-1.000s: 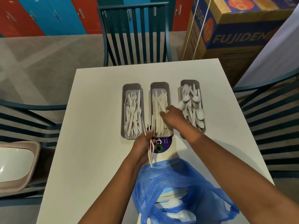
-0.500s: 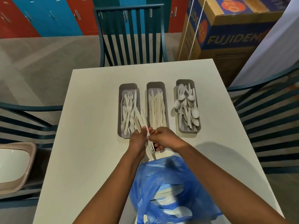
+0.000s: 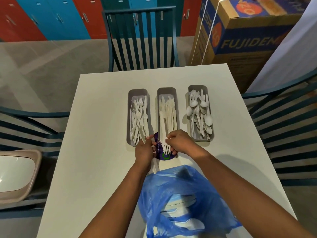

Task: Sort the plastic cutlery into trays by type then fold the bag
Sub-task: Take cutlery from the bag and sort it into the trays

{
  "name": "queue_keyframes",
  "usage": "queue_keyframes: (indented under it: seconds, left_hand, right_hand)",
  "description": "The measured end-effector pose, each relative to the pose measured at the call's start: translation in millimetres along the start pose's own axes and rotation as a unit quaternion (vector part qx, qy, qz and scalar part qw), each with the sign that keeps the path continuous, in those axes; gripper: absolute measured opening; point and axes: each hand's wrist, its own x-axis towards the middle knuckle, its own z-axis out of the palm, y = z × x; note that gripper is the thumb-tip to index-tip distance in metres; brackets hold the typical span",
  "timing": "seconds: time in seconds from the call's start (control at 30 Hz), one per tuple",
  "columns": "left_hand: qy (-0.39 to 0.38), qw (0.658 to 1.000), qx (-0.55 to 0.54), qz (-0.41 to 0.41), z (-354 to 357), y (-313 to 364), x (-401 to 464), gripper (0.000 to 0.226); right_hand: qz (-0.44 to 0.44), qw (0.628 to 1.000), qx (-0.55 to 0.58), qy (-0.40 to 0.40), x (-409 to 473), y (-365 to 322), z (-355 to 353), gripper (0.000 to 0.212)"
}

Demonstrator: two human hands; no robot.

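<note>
Both forearms reach forward over the white counter (image 3: pixel 96 134), the hands meeting just in front of the middle tray (image 3: pixel 167 91). The left hand (image 3: pixel 143 152) has its fingers curled round a small bundle of white cutlery (image 3: pixel 142 136); the pieces stick up past the knuckles toward the fork tray (image 3: pixel 138 91), and one handle end pokes out below the wrist. The right hand (image 3: pixel 180 141) is knuckles-up, its grip narrow, fingertips pinching white forks (image 3: pixel 166 148) whose tines point back toward the person.

Under the two hands lies a dark purple round sticker or disc (image 3: pixel 162 156) (its lettering is too small to read). The three grey trays stand side by side: forks at left, knives in the middle, spoons in the right tray (image 3: pixel 197 87). The blue plastic bag (image 3: pixel 180 194) lies crumpled near the counter's front edge, beneath the right forearm, with more white cutlery showing through it.

Dark teal slatted chairs stand around the counter, a large cardboard box (image 3: pixel 240 36) behind at the right, red and blue lockers (image 3: pixel 51 18) along the far wall.
</note>
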Motion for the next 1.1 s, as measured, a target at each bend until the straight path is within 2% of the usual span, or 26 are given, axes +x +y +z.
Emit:
queue_keyframes:
  seconds: [0.17, 0.3, 0.47, 0.5, 0.6, 0.67, 0.73, 0.8, 0.87, 0.93, 1.1]
  left_hand:
    - [0.006, 0.997, -0.057, -0.057, -13.6, 2.0, 1.9, 0.029]
    - [0.006, 0.995, -0.071, -0.064, -25.0, 3.5, 2.0, 0.028]
    - [0.029, 0.994, -0.073, -0.074, -40.0, 5.0, 2.6, 0.021]
    - [0.031, 0.994, -0.072, -0.073, -42.9, 5.6, 3.2, 0.021]
    - [0.027, 0.993, -0.093, -0.066, -50.0, 10.2, 4.5, 0.027]
    - [0.024, 0.99, -0.121, -0.067, -53.6, 13.5, 7.3, 0.028]
    - [0.028, 0.99, -0.126, -0.057, -56.5, 16.2, 13.2, 0.024]
    - [0.039, 0.992, -0.107, -0.052, -57.5, 13.9, 22.3, 0.022]
    - [0.019, 0.988, -0.14, -0.06, -52.9, 15.6, 24.1, 0.025]
    - [-0.01, 0.984, -0.166, -0.063, -43.4, 19.9, 19.6, 0.023]
    - [-0.055, 0.985, -0.153, -0.052, -24.0, 24.0, 6.4, 0.023]
  right_hand:
    - [-0.026, 1.0, 0.003, 0.004, 14.2, -16.3, 14.3, 0.024]
    - [-0.064, 0.998, -0.02, -0.013, 30.6, -37.0, 30.4, 0.019]
    - [-0.084, 0.996, -0.007, 0.009, 54.9, -60.3, 45.1, 0.016]
    - [-0.081, 0.996, -0.019, 0.011, 58.1, -64.1, 46.5, 0.019]
    - [-0.059, 0.995, -0.081, 0.003, 62.0, -69.6, 50.5, 0.046]
    - [-0.064, 0.992, -0.108, -0.004, 54.5, -69.6, 51.6, 0.042]
    - [-0.055, 0.993, -0.089, -0.054, 40.9, -66.6, 50.1, 0.026]
    - [-0.021, 0.988, -0.06, -0.139, 26.3, -59.2, 49.9, 0.025]
    - [-0.014, 0.979, -0.054, -0.196, 15.7, -49.3, 53.1, 0.019]
    - [-0.039, 0.982, -0.065, -0.174, 11.6, -38.2, 56.0, 0.018]
    - [-0.061, 0.997, 0.003, -0.041, 15.6, -19.7, 45.6, 0.029]
